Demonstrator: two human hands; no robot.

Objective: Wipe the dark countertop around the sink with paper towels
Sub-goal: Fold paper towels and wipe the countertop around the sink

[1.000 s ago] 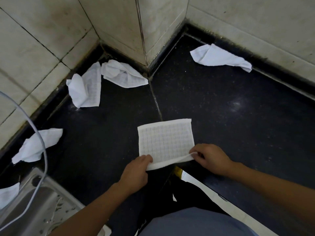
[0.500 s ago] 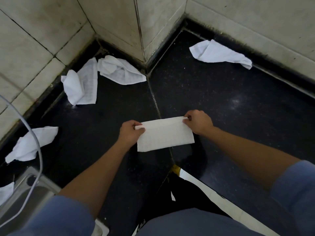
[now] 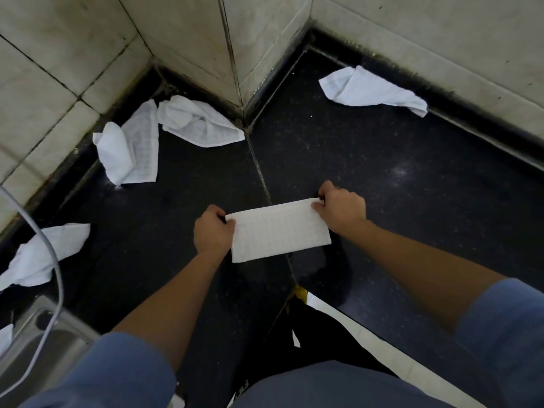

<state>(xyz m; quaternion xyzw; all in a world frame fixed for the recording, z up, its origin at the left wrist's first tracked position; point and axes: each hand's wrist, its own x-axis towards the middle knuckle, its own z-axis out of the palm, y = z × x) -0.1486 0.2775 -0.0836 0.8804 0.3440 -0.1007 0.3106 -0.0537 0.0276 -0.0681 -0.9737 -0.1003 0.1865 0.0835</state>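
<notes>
A white paper towel [image 3: 279, 231], folded in half into a flat rectangle, lies on the dark countertop [image 3: 397, 178] over the seam between two slabs. My left hand [image 3: 213, 232] pinches its far left corner. My right hand [image 3: 341, 210] pinches its far right corner. The steel sink [image 3: 38, 343] shows at the bottom left, with a grey hose [image 3: 56, 266] arcing over it.
Used crumpled towels lie along the wall: two in the left corner [image 3: 129, 151] [image 3: 197, 122], one by the sink [image 3: 41, 257], one at the back right [image 3: 371, 91]. Tiled walls [image 3: 265, 39] with a jutting corner bound the counter. The counter's front edge [image 3: 382, 346] runs at the lower right.
Both hands lifted the towel's near edge and carried it away from me, folding the open sheet in half; they now hold the far corners of the folded towel.
</notes>
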